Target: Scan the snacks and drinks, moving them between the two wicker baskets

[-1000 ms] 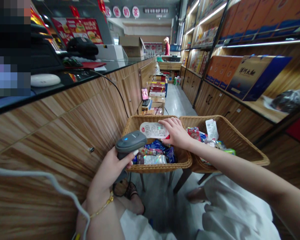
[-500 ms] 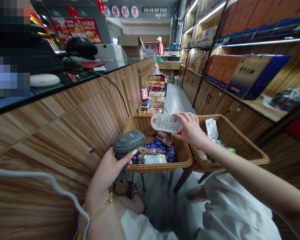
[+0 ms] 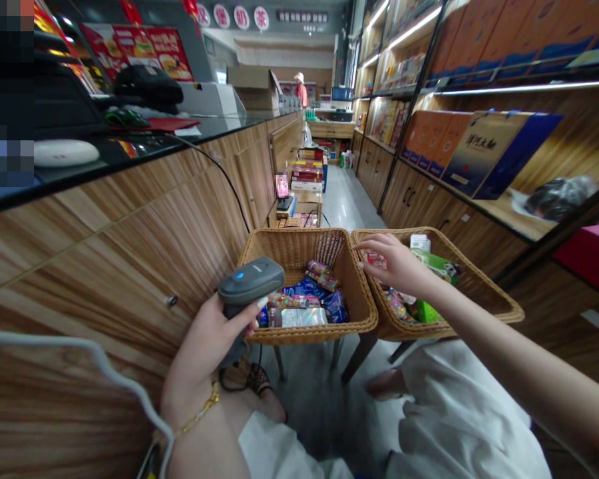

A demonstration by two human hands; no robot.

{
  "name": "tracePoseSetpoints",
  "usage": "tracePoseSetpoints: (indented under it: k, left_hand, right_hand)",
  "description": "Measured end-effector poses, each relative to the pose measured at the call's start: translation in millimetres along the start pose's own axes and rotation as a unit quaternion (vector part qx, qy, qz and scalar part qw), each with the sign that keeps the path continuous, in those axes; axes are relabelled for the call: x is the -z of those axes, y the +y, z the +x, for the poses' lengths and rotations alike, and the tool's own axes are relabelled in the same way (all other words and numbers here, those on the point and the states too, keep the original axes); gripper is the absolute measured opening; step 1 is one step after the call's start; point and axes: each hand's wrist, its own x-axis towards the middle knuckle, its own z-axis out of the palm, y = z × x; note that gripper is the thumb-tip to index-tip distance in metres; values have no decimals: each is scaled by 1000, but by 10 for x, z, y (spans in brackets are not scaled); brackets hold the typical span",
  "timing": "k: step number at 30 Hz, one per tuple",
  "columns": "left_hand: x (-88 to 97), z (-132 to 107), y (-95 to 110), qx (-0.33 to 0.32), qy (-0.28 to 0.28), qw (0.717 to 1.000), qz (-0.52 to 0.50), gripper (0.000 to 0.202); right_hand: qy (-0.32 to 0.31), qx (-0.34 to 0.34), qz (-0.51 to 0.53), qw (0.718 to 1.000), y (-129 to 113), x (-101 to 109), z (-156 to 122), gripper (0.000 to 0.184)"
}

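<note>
My left hand [image 3: 224, 329] is wrapped around the handle of a grey barcode scanner [image 3: 252, 283] with a small blue light on top. The scanner's head points right over the left wicker basket [image 3: 367, 319], which holds several colourful candy packs [image 3: 322, 276], blue packets [image 3: 304, 289] and a shiny silvery package [image 3: 299, 318]. My right hand [image 3: 392, 263] is over the left side of the right wicker basket [image 3: 499, 309], fingers apart. A red-and-white packet [image 3: 375, 258] shows between its thumb and fingers, apparently loose. Green packages [image 3: 436, 266] and a white-labelled packet [image 3: 420, 243] lie in that basket.
A wooden counter [image 3: 190, 193] runs along the left, with a white oval device [image 3: 64, 153] on top. A pale cable [image 3: 104, 362] crosses at lower left. Shelves with boxes [image 3: 424, 143] and a gift bag [image 3: 494, 153] line the right. Far back stands a figure in red [image 3: 300, 92].
My right hand has moved the white-backed packet from above the left basket to the right basket, and the fingers have spread. More green packaging shows there. The left hand still holds the scanner, its blue light now visible.
</note>
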Motion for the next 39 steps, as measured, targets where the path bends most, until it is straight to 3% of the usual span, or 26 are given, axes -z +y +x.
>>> tracePoseSetpoints:
  k: [3, 5, 9, 13, 19, 23, 28, 39]
  left_hand:
    - [-3, 7, -31, 1, -4, 1000, -10, 34]
    - [5, 4, -54, 14, -6, 1000, -22, 35]
    - [28, -2, -82, 18, -18, 999, -32, 39]
    - [31, 0, -81, 13, -30, 999, -31, 39]
    - [24, 8, -115, 18, -20, 999, -36, 40]
    - [36, 16, -145, 16, -27, 999, -22, 45]
    - [23, 1, -149, 24, -21, 999, -35, 45]
    - [19, 5, -152, 17, -27, 999, -19, 47]
  right_hand:
    - [-149, 109, 54, 981, -288, -196, 303, 32]
    - [-222, 137, 47, 964, -444, -347, 488, 35]
    - [-297, 207, 37, 931, -649, -664, 722, 55]
    - [-346, 263, 38, 900, -757, -960, 749, 66]
    - [-344, 182, -57, 919, -691, -1191, 727, 80]
    - [-352, 89, -92, 927, -547, -1255, 795, 90]
    - [-348, -39, -98, 931, -437, -1273, 863, 82]
    - [-336, -61, -131, 931, -380, -1171, 866, 64]
